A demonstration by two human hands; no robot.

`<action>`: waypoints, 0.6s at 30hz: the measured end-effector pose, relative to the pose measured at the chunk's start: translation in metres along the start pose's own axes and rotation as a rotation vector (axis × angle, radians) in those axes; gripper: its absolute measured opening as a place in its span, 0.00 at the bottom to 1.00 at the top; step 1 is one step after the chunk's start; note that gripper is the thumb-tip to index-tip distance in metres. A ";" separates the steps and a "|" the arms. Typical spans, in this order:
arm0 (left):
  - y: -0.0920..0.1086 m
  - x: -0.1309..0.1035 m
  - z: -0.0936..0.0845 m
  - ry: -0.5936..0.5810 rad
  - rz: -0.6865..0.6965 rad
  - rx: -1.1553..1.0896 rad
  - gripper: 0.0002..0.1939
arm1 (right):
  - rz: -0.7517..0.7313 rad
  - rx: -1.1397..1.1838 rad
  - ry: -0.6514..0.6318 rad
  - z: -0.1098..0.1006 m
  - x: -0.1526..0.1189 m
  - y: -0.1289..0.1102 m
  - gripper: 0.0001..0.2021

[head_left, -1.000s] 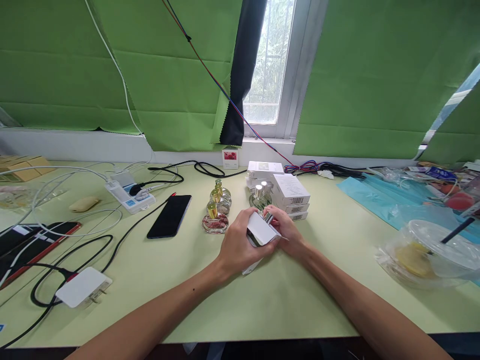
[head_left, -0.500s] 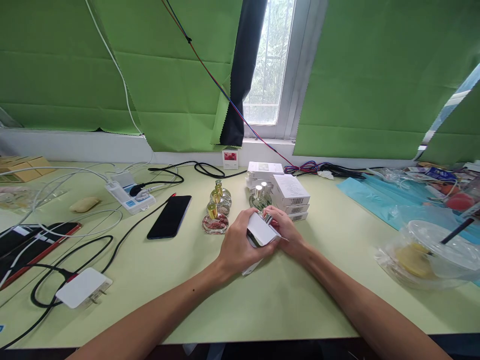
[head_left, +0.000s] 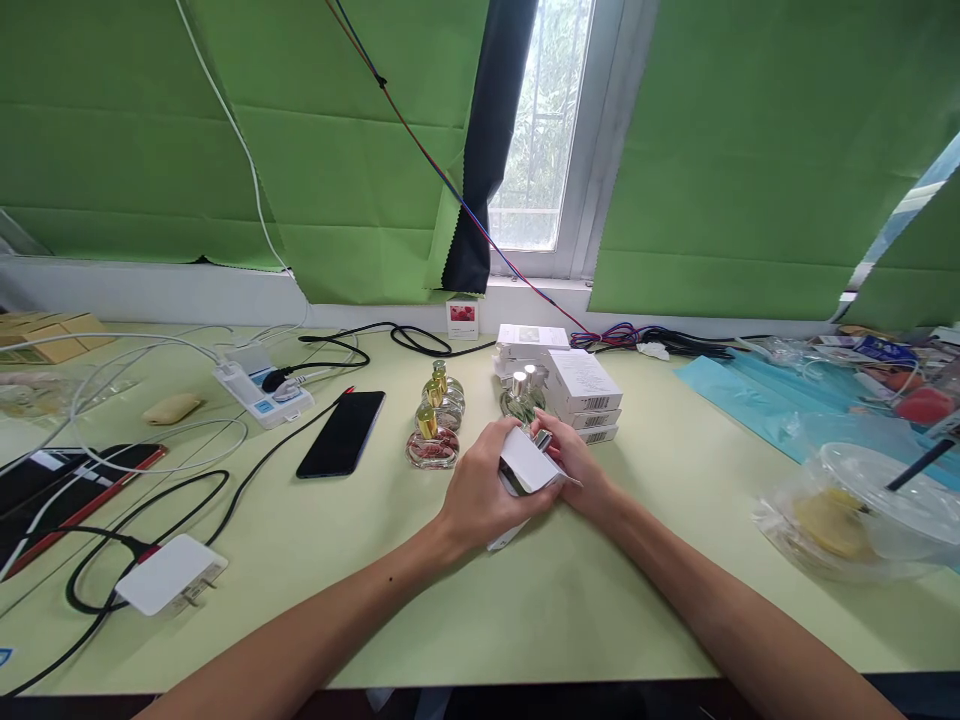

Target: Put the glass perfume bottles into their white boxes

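Gold-capped bottles (head_left: 433,450) stand on the tabletop (head_left: 540,615). My left hand (head_left: 484,485) grips a white box (head_left: 531,462) just right of them; my right hand (head_left: 576,462) curls against a silver cap (head_left: 542,439) beside it, whether gripping I cannot tell. Stacked cartons (head_left: 587,380) stand just beyond.

held carton (head_left: 529,460): smooth white card | silver cap (head_left: 542,438): shiny, metallic-looking | front bottle (head_left: 433,450): clear glossy glass | tabletop (head_left: 615,610): smooth, faint sheen | phone (head_left: 342,433): glossy black screen | green curtain (head_left: 337,160): matt, creased cloth
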State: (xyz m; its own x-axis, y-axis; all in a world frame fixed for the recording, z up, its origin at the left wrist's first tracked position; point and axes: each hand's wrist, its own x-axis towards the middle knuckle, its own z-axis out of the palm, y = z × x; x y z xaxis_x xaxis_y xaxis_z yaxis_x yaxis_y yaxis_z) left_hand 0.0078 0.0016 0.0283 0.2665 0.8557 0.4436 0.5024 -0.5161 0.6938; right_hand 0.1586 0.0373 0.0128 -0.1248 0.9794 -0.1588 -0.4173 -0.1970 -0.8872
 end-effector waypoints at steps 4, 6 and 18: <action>-0.002 0.000 0.001 -0.027 0.020 -0.002 0.34 | -0.037 -0.017 -0.008 0.000 0.001 0.002 0.22; -0.003 0.000 0.000 -0.033 0.023 -0.008 0.34 | -0.061 -0.023 -0.001 -0.001 0.002 0.003 0.22; -0.003 0.000 0.000 -0.046 0.028 -0.033 0.33 | -0.089 0.030 0.002 -0.003 0.003 0.007 0.20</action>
State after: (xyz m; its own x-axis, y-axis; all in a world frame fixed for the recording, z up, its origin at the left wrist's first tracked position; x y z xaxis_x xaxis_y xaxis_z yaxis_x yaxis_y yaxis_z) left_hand 0.0062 0.0033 0.0269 0.3182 0.8413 0.4370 0.4669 -0.5402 0.7001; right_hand 0.1576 0.0392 0.0048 -0.0840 0.9932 -0.0808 -0.4537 -0.1103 -0.8843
